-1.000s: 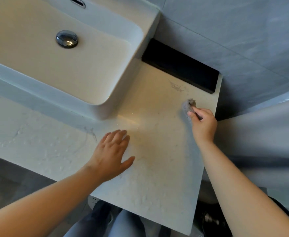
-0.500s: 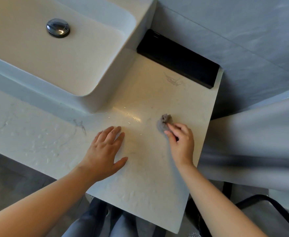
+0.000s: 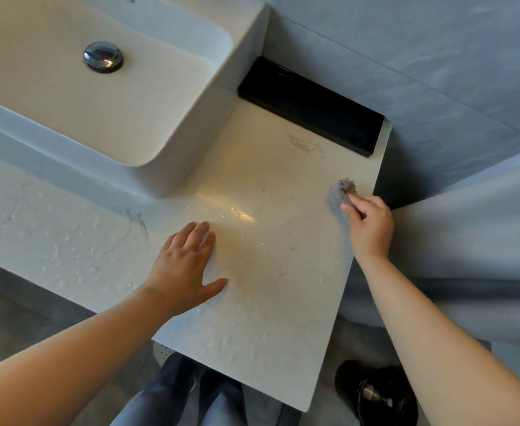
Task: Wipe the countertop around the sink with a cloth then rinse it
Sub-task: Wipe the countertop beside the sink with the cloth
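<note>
A pale stone countertop [image 3: 277,265] runs to the right of a white rectangular sink [image 3: 172,142] with a chrome drain plug [image 3: 103,56]. My right hand [image 3: 368,224] presses a small crumpled grey cloth [image 3: 340,192] onto the countertop near its right edge. My left hand [image 3: 185,265] lies flat on the countertop in front of the sink's corner, fingers spread, holding nothing. Water droplets dot the counter's front and left parts.
A black rectangular block [image 3: 311,107] sits at the back of the counter against the grey tiled wall [image 3: 421,56]. The counter ends at a sharp right edge beside a pale side panel [image 3: 467,226]. A black object [image 3: 375,392] lies on the floor below.
My right hand has swept the cloth from the middle of the counter back out to the right edge. My left hand has stayed flat in place.
</note>
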Demonstrator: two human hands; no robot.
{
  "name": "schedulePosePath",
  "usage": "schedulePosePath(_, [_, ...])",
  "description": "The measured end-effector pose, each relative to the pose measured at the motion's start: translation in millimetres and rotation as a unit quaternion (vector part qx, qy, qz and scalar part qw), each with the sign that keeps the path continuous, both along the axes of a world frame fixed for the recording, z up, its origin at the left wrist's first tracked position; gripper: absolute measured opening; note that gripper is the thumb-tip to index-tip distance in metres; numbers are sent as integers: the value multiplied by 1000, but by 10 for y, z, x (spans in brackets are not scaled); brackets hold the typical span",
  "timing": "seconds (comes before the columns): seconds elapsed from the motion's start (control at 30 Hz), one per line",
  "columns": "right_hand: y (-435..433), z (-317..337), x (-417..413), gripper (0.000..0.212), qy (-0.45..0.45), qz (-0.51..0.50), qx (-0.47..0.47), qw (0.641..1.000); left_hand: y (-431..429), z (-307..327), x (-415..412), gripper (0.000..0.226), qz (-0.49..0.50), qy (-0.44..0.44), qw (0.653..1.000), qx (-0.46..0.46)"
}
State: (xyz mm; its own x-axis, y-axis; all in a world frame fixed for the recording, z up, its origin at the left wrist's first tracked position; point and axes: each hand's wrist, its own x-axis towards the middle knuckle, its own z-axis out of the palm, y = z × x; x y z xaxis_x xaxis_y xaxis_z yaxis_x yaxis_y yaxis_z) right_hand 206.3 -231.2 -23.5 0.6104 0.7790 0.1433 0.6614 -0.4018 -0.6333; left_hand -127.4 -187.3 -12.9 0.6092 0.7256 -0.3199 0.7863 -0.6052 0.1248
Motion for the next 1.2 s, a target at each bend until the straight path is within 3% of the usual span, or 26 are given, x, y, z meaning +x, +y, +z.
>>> schedulePosePath(0.2, [-131,-188,-111,29,66,-34,17,997,-7,-37,-20,99,-7,2,1000,8])
schedulePosePath(0.53, [-932,-228,-895,25,15,62,59,996,-87,-29,22,102,24,-20,999,-7])
schedulePosePath(0.7, [-1065,-72,-857,27,93,77,19,992,-450,-25,17,91,-24,-54,998,-26])
schedulePosePath(0.93, [-629,-16,-152,26,53,-7,13,998,-730,-109,37,82,-45,-22,999,-22])
schedulePosePath(1.2, [-1020,-249,-720,28,18,13,32,999,-740,-138,31,82,-39,-45,998,-15])
